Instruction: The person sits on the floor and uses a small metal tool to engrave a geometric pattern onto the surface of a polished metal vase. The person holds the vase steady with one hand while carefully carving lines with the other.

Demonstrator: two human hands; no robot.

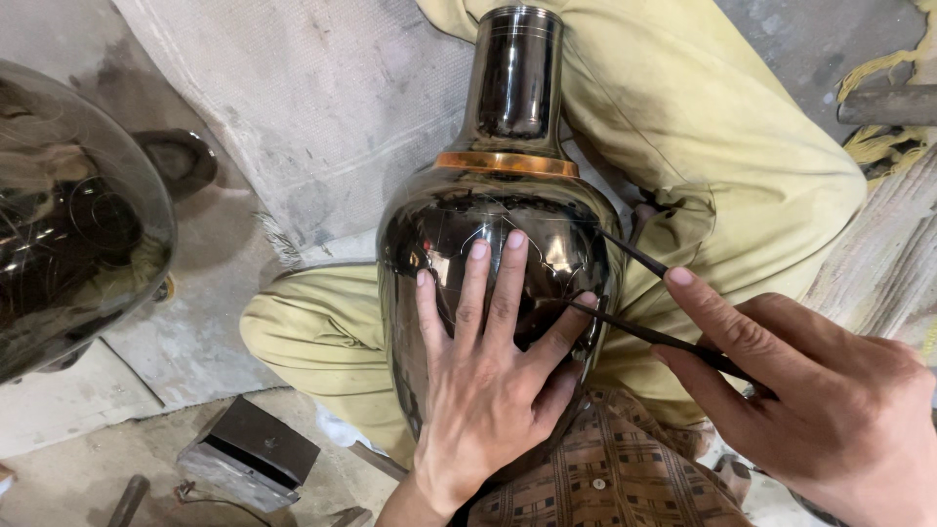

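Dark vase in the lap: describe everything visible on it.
The dark vase looks like glossy polished metal: tall cylindrical neck, copper-coloured band at the shoulder, bulbous body with faint scribed lines. It lies tilted across the person's lap, neck pointing away. The left hand rests flat on its body; a thin dark tool, held by the right hand, meets its surface.

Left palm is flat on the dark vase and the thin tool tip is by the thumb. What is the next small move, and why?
Probably draw the thin dark tool a short way along the faint scribed curve on the vase. The right hand has it in a pinch grip, its tip at the surface beside the left hand, which lies spread flat, steadying the vase on the lap.
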